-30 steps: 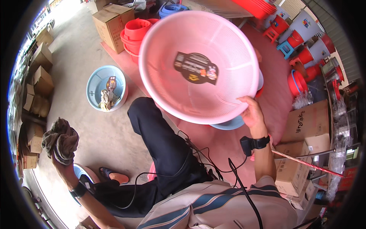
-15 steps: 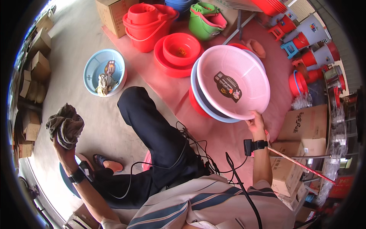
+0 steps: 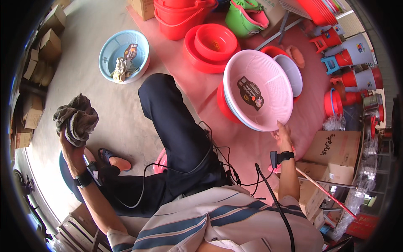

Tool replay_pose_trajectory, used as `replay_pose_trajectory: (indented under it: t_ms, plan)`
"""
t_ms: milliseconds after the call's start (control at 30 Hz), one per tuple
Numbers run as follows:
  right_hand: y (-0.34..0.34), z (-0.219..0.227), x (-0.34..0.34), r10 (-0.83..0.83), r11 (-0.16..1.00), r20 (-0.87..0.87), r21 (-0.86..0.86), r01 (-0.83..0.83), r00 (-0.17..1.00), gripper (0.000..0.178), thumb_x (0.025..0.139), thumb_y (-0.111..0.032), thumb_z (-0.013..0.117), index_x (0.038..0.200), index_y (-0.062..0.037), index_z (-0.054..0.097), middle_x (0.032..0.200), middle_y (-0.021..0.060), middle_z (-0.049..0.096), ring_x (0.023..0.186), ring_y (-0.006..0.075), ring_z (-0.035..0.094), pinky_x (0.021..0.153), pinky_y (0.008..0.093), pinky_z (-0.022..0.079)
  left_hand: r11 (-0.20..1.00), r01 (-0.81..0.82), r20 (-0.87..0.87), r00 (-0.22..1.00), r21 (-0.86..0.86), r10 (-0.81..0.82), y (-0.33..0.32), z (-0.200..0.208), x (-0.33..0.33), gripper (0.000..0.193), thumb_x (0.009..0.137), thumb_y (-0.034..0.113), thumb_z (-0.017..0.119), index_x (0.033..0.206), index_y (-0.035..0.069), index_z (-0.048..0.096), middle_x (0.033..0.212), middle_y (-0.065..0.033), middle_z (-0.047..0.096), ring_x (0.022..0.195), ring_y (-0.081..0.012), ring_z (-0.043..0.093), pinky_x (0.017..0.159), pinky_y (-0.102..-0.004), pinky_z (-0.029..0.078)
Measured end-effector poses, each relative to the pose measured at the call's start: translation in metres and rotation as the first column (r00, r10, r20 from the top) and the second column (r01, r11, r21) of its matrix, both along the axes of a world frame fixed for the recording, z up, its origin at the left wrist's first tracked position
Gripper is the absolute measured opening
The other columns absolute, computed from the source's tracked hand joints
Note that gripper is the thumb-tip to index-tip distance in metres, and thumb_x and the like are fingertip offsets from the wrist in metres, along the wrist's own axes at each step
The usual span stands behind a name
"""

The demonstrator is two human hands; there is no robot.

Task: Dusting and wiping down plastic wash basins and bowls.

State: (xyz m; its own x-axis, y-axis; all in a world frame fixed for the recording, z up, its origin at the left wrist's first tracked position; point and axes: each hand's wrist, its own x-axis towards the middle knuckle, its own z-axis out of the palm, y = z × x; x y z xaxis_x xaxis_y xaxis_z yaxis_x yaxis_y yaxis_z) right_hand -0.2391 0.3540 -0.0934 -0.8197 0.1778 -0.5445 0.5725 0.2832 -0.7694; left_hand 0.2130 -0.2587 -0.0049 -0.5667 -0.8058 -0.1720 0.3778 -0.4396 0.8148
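Observation:
On the left, my left hand (image 3: 72, 152) is raised and closed around a crumpled grey-brown cloth (image 3: 77, 116). Over on the right, the fingers of my right hand (image 3: 283, 133) grip the near rim of a pink plastic strainer basket (image 3: 270, 77). The basket is tilted, its inside facing me, and a dark label lies on its bottom. Below it shows the edge of a light blue basin, with a red basin (image 3: 223, 104) under that. A pale lavender basin (image 3: 293, 75) peeks out behind the basket's right side.
A light blue basket (image 3: 145, 44) with a whitish cloth (image 3: 122, 68) inside stands on the floor. Red basins (image 3: 191, 50), a red bucket (image 3: 178, 25) and a green bucket (image 3: 241, 21) sit farther off. Cartons (image 3: 336, 145) and stools line the right. Black cables cross my lap.
The pink basket has tipped up more steeply, and more of the lavender basin shows behind it. My left hand still holds the cloth. The whole view has shifted a little.

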Motion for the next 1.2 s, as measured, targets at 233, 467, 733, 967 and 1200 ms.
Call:
replay_pose_trajectory:
  t_ms: [233, 467, 733, 967, 1200]
  plan:
    - [0.0, 0.011, 0.004, -0.012, 1.0, -0.004, -0.022, 0.012, 1.0, 0.033, 0.092, -0.018, 0.063, 0.119, -0.0041, 0.049, 0.117, 0.0155, 0.056, 0.082, 0.0298, 0.066, 0.07, 0.0372, 0.059, 0.996, 0.005, 0.012, 1.0, 0.093, -0.006, -0.013, -0.021, 0.01, 0.043, 0.099, 0.027, 0.053, 0.132, 0.0, 0.055, 0.127, -0.0157, 0.064, 0.116, -0.0289, 0.062, 0.102, -0.0428, 0.051]
    - [0.019, -0.019, -0.012, 0.168, 0.953, -0.042, 0.263, -0.151, 0.985, 0.05, 0.09, -0.019, 0.063, 0.133, 0.0005, 0.046, 0.127, 0.0199, 0.054, 0.107, 0.0396, 0.06, 0.09, 0.0494, 0.053, 0.99, 0.013, -0.082, 0.997, 0.142, -0.002, -0.001, -0.029, 0.006, 0.042, 0.098, 0.028, 0.056, 0.133, 0.003, 0.056, 0.127, -0.0131, 0.064, 0.114, -0.0277, 0.063, 0.1, -0.0409, 0.051]
    - [-0.092, 0.054, 0.032, 0.594, 0.793, -0.437, 0.457, -0.403, 0.675, 0.056, 0.094, -0.017, 0.063, 0.144, -0.0018, 0.042, 0.152, 0.0206, 0.027, 0.136, 0.0305, 0.04, 0.108, 0.0415, 0.041, 0.977, -0.078, -0.09, 0.991, 0.196, 0.097, 0.005, -0.027, -0.011, 0.036, 0.097, 0.019, 0.055, 0.126, -0.003, 0.057, 0.118, -0.0181, 0.067, 0.106, -0.0303, 0.066, 0.096, -0.0436, 0.054]
    - [-0.154, 0.071, 0.061, 0.673, 0.726, -0.458, 0.264, -0.634, 0.58, 0.035, 0.098, -0.01, 0.056, 0.132, 0.0009, 0.057, 0.125, 0.014, 0.061, 0.115, 0.0204, 0.059, 0.098, 0.0312, 0.047, 0.966, -0.12, -0.035, 0.991, 0.227, 0.131, 0.009, -0.037, 0.002, 0.035, 0.097, 0.02, 0.056, 0.125, -0.001, 0.059, 0.116, -0.0158, 0.068, 0.103, -0.0291, 0.068, 0.093, -0.0417, 0.055]
    - [-0.205, 0.077, 0.07, 0.759, 0.575, -0.417, 0.073, -0.815, 0.499, 0.036, 0.098, -0.009, 0.056, 0.133, 0.0013, 0.055, 0.122, 0.0139, 0.064, 0.109, 0.0192, 0.063, 0.096, 0.0304, 0.049, 0.957, -0.108, -0.07, 0.989, 0.269, 0.132, 0.002, -0.045, 0.02, 0.032, 0.099, 0.019, 0.05, 0.122, -0.001, 0.061, 0.115, -0.0147, 0.069, 0.105, -0.0276, 0.067, 0.094, -0.0422, 0.055]
